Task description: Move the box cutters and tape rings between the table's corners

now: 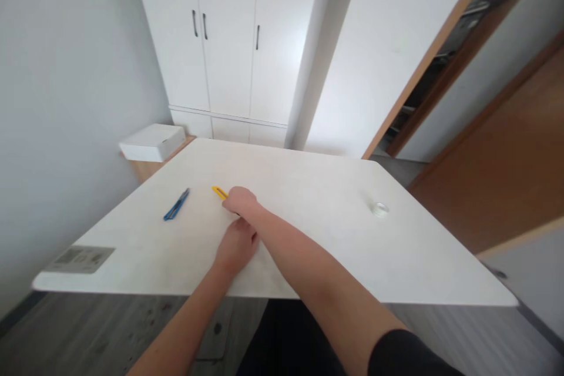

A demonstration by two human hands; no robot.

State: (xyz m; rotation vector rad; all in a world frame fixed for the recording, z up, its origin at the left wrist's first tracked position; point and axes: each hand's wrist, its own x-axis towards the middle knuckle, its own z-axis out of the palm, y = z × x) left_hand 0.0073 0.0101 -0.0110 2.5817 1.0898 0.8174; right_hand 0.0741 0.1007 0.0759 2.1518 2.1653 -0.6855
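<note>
Two hands are over a big white bench [308,211] that fills most of the view, with a white wardrobe [229,41] standing against the wall behind it and a wooden door [506,170] off to the right. A white cardboard box [152,142] sits on a low wooden unit just past the bench's far left corner.

Both forearms come in from the bottom edge and cross each other, the right one lying over the left. The right hand [240,201] is out in front, curled down onto the bench with its fingers closed around a yellow utility knife [219,192] — only the yellow tip pokes out to the left of the knuckles, so I can't say exactly how the grasp sits on the rest of it. The left hand [237,245] is just behind and below, palm down flat on the bench surface, fingers relaxed and holding nothing, touching the right wrist or very close to it.

A grey printed label [80,258] is stuck near the front left corner of the bench. Left of the yellow knife, near but clearly apart from it, lies a blue utility knife [177,204] — angled, flat on the bench, nobody touching it. Way over on the right side, well apart from both hands, sits a small roll of clear tape [379,208], lying flat.
</note>
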